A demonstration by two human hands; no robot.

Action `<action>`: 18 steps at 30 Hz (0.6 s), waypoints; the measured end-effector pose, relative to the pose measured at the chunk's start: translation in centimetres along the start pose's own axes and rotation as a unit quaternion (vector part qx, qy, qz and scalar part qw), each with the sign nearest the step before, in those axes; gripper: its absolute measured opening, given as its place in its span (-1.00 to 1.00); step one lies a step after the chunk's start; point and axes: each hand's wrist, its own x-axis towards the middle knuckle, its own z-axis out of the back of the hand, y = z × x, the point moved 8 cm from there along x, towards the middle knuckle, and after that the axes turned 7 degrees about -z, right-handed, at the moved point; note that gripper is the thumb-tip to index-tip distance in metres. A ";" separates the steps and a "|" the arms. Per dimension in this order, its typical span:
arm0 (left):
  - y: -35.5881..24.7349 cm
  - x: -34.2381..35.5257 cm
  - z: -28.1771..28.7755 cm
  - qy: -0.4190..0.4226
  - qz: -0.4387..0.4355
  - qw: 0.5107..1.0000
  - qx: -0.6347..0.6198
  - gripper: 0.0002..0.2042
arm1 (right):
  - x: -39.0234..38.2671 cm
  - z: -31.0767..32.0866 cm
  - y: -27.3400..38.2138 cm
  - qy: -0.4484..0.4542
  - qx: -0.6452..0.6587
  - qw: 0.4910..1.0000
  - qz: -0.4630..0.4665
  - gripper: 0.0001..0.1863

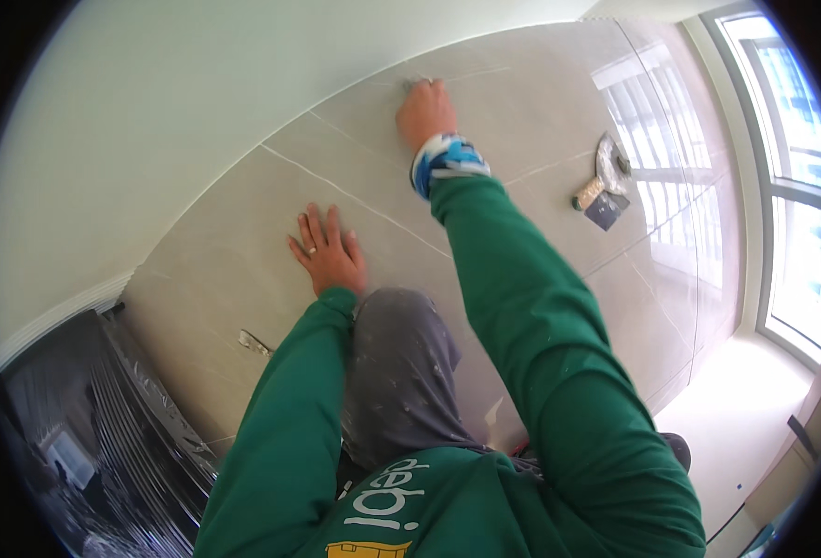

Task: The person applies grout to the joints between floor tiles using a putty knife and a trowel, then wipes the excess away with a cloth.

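Note:
My left hand (329,251) lies open on the glossy beige veined floor tile (197,270), fingers spread, a ring on one. My right hand (426,113) reaches to the tile near the foot of the wall, its fingers closed on something small and greyish that is mostly hidden. To its right lie scrapers (602,208) with metal blades and a light handle, overlapping one another. A small metal tool (253,342) lies on the tile beside my left sleeve. My grey-trousered knee rests between my arms.
A pale wall (169,102) runs along the far and left edge of the floor, with a white skirting strip. At lower left stands a dark, plastic-wrapped panel (94,409). On the right are a bright window (792,251) and a white ledge (717,400).

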 end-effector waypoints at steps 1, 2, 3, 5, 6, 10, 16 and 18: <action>0.2 -0.2 0.0 0.006 -0.001 1.000 0.001 -0.45 | 2.1 -1.2 1.1 0.045 -0.028 0.999 -0.004 -0.75; 0.4 0.0 0.1 0.011 -0.003 1.000 0.001 -0.46 | 3.3 -2.4 1.7 0.089 -0.055 0.994 -0.008 -0.71; 0.2 0.5 0.1 0.004 0.000 1.000 -0.001 -0.46 | 3.9 -2.1 1.6 0.086 -0.057 0.995 -0.001 -0.71; 0.2 0.7 0.1 0.003 -0.011 1.000 -0.011 -0.47 | 3.2 -3.3 0.9 0.146 -0.161 0.974 0.071 -0.72; 0.8 0.1 0.1 0.007 -0.007 1.000 -0.006 -0.47 | 0.8 -2.5 -0.8 0.134 -0.110 0.985 -0.005 -0.72; 2.6 -1.2 1.2 0.036 0.004 0.999 0.011 -0.47 | -7.0 0.2 -0.2 0.090 -0.081 0.989 -0.086 -0.69; 0.3 0.5 0.5 0.016 0.004 1.000 -0.015 -0.47 | 2.9 -1.0 3.2 0.117 -0.107 0.987 -0.008 -0.72; 0.4 -0.2 0.9 0.019 0.005 1.000 -0.016 -0.47 | 1.9 -0.4 2.6 0.126 -0.091 0.988 -0.012 -0.71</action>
